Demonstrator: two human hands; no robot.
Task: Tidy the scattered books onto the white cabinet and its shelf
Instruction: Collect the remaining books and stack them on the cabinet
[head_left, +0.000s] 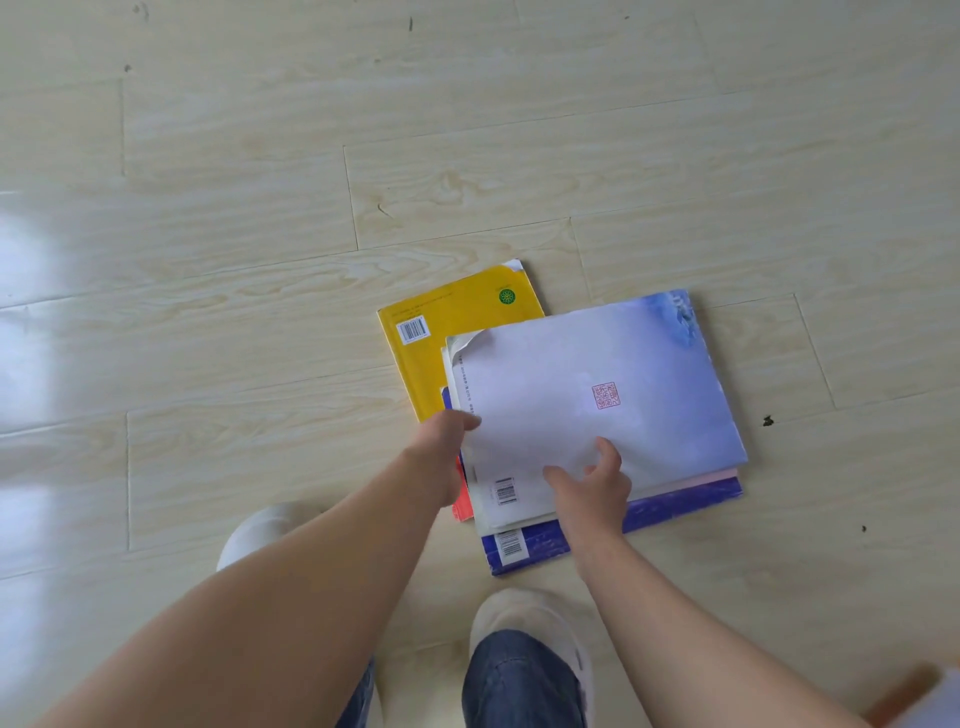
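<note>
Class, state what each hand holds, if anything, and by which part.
The left hand pinches the pale top book at its left edge; the right hand merely rests its fingers on the cover.

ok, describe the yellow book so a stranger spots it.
On the pale wood floor, a book pile lies before the person's shoes. The yellow book sticks out far-left, under the pale lilac book. Only it is yellow, bearing a green round emblem.
</note>
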